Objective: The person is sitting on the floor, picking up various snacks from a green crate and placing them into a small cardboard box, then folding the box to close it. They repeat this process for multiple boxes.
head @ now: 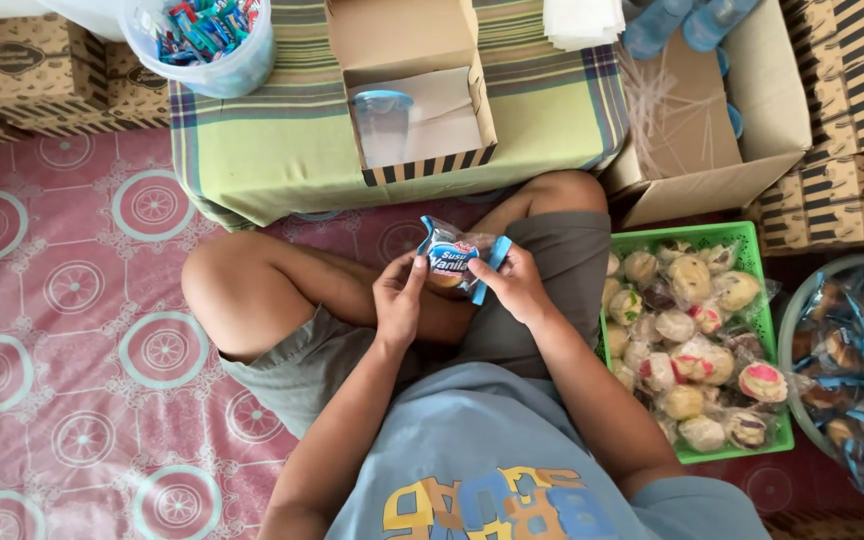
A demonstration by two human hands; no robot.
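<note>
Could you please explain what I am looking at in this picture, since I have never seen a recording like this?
There is no machine here: a camera worn on a person's head looks down at their own two bare hands. The person sits cross-legged on a patterned floor mat. The left hand and right hand together hold one small wrapped bun in a blue and clear packet. Ahead, on a striped cloth, lies an open cardboard box with a clear plastic cup inside, and a tub of small sweets. To the right sit a green basket of wrapped cakes and a bowl of more blue packets.
</note>
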